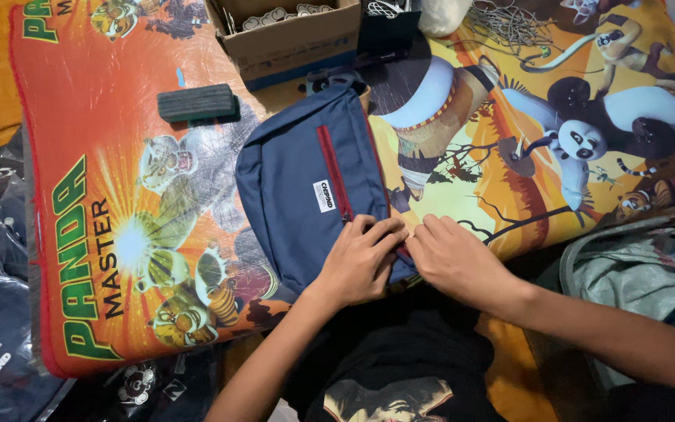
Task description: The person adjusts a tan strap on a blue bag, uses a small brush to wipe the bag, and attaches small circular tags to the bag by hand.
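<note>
A soft navy-blue fabric shoulder bag with a red zipper (314,184) lay at the middle of the bright cartoon-printed orange mat (119,234). It looked light and limp, likely to sag unless gripped by its seamed lower edge. The left hand (361,262) and right hand (455,258) met at its five-o'clock corner, fingers curled together, pressing and pinching the cloth by the zipper end. A small white rectangular label (324,195) sat beside the zipper. A dark green ribbed block (197,103) lay at ten o'clock, an open brown cardboard box (291,35) at twelve.
</note>
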